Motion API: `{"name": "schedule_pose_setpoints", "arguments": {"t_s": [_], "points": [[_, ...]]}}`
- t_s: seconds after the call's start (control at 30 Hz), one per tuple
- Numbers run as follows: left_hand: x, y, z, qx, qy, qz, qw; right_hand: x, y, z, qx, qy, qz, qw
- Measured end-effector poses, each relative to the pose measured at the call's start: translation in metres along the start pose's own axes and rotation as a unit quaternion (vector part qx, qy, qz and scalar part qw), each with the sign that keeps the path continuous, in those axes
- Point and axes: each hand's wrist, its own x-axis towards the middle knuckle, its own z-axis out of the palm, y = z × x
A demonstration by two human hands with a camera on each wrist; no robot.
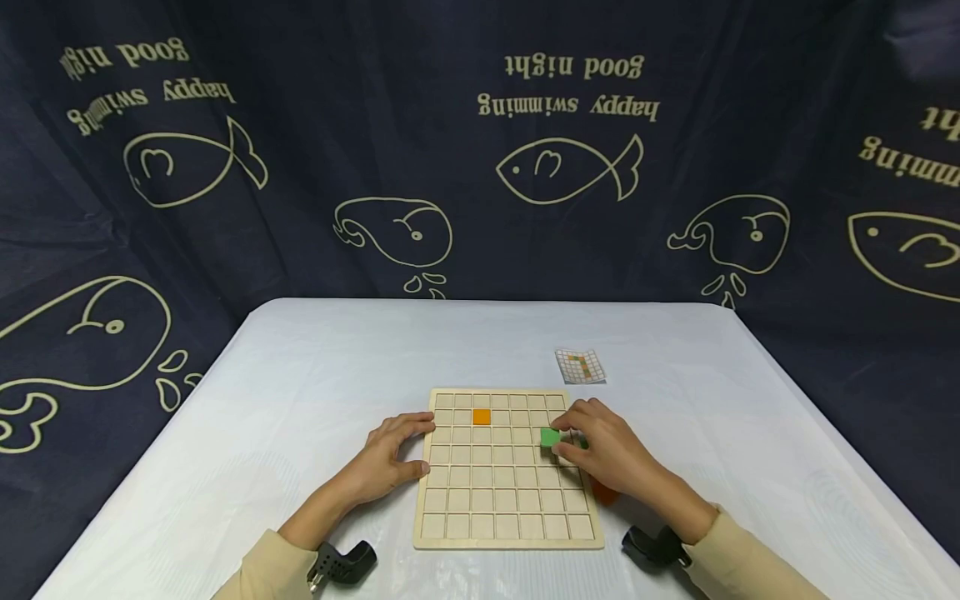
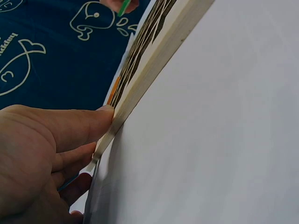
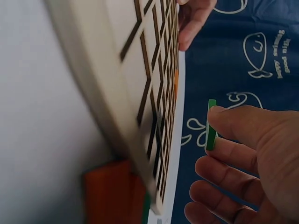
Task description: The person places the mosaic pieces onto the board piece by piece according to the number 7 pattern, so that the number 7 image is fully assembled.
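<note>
A wooden grid board [image 1: 510,543] lies on the white table, with one orange tile [image 1: 482,417] in a cell of its second row from the far edge. My left hand [image 1: 382,462] rests at the board's left edge, thumb and fingertips touching the frame; in the left wrist view the thumb lies on the board's edge [image 2: 140,88]. Above the right part of the board, my right hand [image 1: 611,450] pinches a green tile [image 1: 550,437]. The right wrist view shows that green tile [image 3: 211,125] between thumb and index finger, held off the board.
Orange pieces [image 1: 604,492] lie beside the board's right edge, partly under my right hand, with some green [image 3: 146,205] next to them. A small printed grid card [image 1: 581,367] lies beyond the board's far right corner. A dark patterned cloth [image 1: 450,167] hangs behind the table.
</note>
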Motion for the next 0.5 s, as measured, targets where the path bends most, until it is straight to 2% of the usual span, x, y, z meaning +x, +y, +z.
{"name": "schedule_pose_setpoints", "arguments": {"t_s": [0.2, 0.5], "points": [[0.000, 0.001, 0.000, 0.000, -0.001, -0.001, 1.0000, 0.014, -0.004, 0.004, -0.006, 0.010, -0.022, 0.9997], [0.000, 0.000, 0.000, -0.003, -0.003, -0.009, 1.0000, 0.030, -0.010, 0.007, 0.009, -0.017, -0.026, 0.9995]]}}
